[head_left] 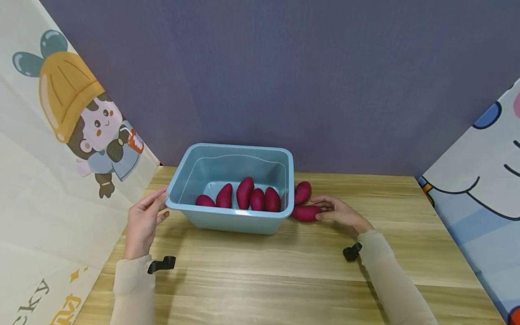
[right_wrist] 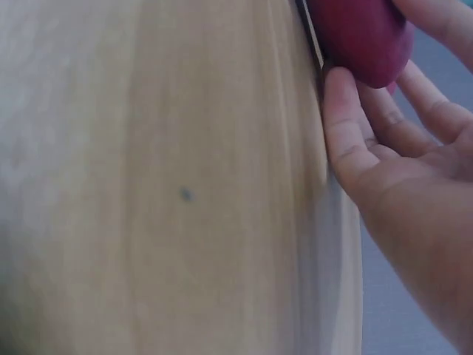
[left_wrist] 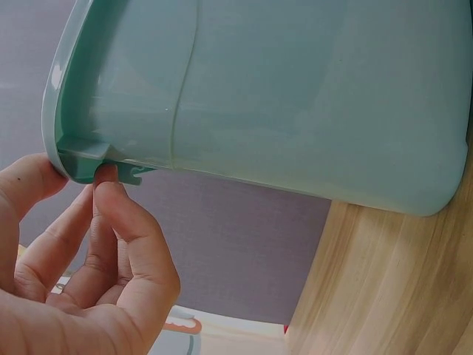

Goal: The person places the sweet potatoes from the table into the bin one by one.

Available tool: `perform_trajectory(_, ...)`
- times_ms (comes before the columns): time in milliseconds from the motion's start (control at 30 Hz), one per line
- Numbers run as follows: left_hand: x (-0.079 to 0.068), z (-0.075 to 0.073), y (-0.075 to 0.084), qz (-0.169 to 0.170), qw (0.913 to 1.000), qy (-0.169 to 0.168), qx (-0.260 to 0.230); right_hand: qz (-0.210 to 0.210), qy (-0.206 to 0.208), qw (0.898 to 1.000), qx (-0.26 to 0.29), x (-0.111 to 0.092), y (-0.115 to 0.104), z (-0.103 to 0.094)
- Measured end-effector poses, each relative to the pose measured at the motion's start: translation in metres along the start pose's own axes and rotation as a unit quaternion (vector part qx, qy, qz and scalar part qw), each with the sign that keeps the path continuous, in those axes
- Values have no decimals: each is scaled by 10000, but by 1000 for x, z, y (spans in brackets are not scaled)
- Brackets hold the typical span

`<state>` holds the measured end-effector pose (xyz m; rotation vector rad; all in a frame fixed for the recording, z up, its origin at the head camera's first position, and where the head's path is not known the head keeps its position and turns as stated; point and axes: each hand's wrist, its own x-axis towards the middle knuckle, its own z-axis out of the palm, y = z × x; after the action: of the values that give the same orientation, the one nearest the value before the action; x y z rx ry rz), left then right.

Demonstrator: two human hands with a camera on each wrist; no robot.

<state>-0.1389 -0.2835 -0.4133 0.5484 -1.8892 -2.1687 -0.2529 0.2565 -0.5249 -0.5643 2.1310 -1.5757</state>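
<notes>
A light blue plastic bin (head_left: 239, 223) stands on the table with several purple-red sweet potatoes (head_left: 245, 193) along its near side. My left hand (head_left: 144, 223) pinches the bin's left rim, thumb on the outer lip and fingertips under it in the left wrist view. Outside the bin, by its right wall, lie two more sweet potatoes. My right hand (head_left: 339, 213) holds the right end of the nearer sweet potato (head_left: 304, 213) between thumb and fingers. Just behind it lies the other sweet potato (head_left: 302, 192). In the right wrist view, fingers reach round the held sweet potato (right_wrist: 362, 37).
The wooden table (head_left: 252, 280) runs up to a grey-purple panel (head_left: 284, 81) behind the bin. A cartoon-printed white sheet (head_left: 48, 189) borders the left side, and another printed sheet (head_left: 479, 180) the right. Both wrists carry small black cameras.
</notes>
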Motion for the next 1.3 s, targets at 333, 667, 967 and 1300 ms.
perform_trajectory(333, 0, -1, -1, 7, 10000, 52, -28, -29, 306, 9995, 97, -9, -16, -2)
perform_trajectory(667, 1, -2, -2, 23, 9999, 11, -102, -195, 716, 9972, 124, -18, -43, -9)
perform_trajectory(967, 0, -2, -3, 44, 9999, 2, -127, -410, 1202, 9912, 379, -21, -90, -22)
perform_trajectory(1300, 0, 0, -1, 0, 10000, 62, -23, -744, 1498, 9859, 112, -10, -140, -27)
